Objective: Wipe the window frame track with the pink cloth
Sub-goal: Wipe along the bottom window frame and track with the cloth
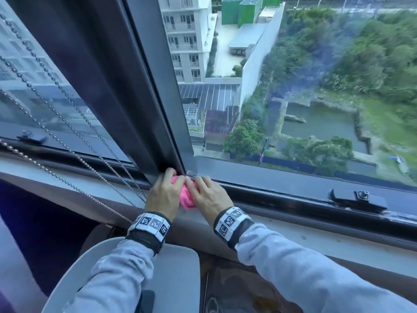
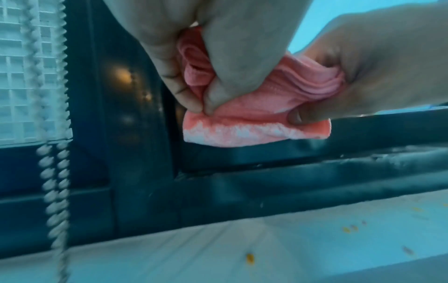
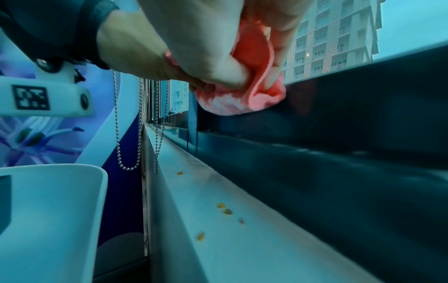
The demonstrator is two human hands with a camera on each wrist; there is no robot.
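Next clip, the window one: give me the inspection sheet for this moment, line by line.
Surface: pale sill below the dark window frame track.
Job's things: pink cloth, bunched, held at the track's corner by the upright post.
Clutter: small yellowish crumbs on the sill.
Grippers: left hand and right hand both grip the cloth.
Cables: beaded blind chains hang left of the hands.
Surroundings: white chair below; window latch to the right; buildings and trees outside.

Both hands, left hand (image 1: 164, 195) and right hand (image 1: 211, 198), clutch the pink cloth (image 1: 186, 198) at the window frame track (image 1: 282, 195).
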